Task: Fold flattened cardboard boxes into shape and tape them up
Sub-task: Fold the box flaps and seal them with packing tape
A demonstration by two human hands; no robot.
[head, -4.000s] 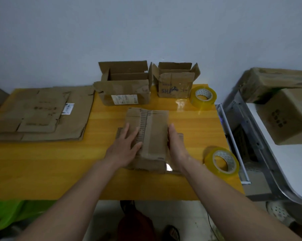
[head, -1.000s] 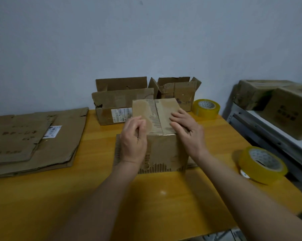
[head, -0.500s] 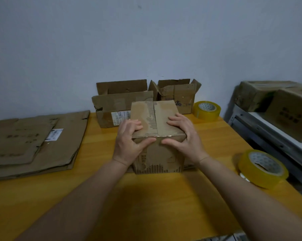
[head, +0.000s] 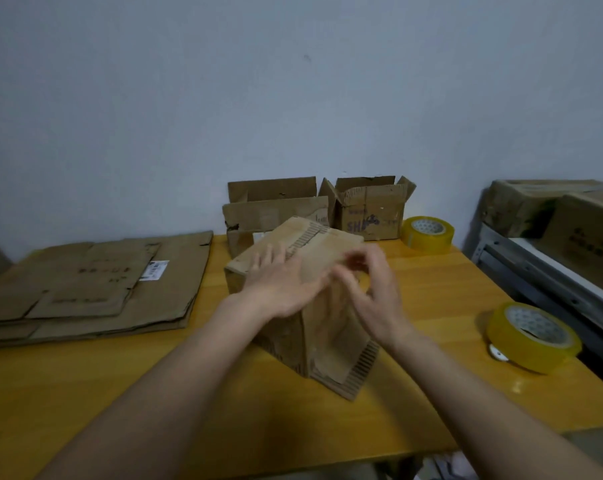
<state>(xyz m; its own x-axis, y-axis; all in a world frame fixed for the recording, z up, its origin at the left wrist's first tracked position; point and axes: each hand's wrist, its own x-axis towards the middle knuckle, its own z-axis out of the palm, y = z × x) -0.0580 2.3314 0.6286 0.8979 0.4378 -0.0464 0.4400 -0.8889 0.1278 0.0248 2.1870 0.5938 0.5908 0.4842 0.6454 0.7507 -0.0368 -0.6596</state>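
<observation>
Yellow table [head: 85, 386] sitting against a grey wall [head: 224, 98]. Around the centre box [head: 314, 323]: two open boxes [head: 276, 209] behind, two tape rolls [head: 532, 337] right, one flat stack [head: 95, 289] left. Left hand [head: 279, 285] lying flat, fingers straight, on the box; right hand [head: 373, 292] blurred, grip cannot be told.

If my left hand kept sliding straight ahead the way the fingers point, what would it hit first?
Your left hand lies flat on the folded box, fingers pointing toward the wall. Past the box's far edge, it would probably meet the larger open box first, though depth is unclear.
</observation>
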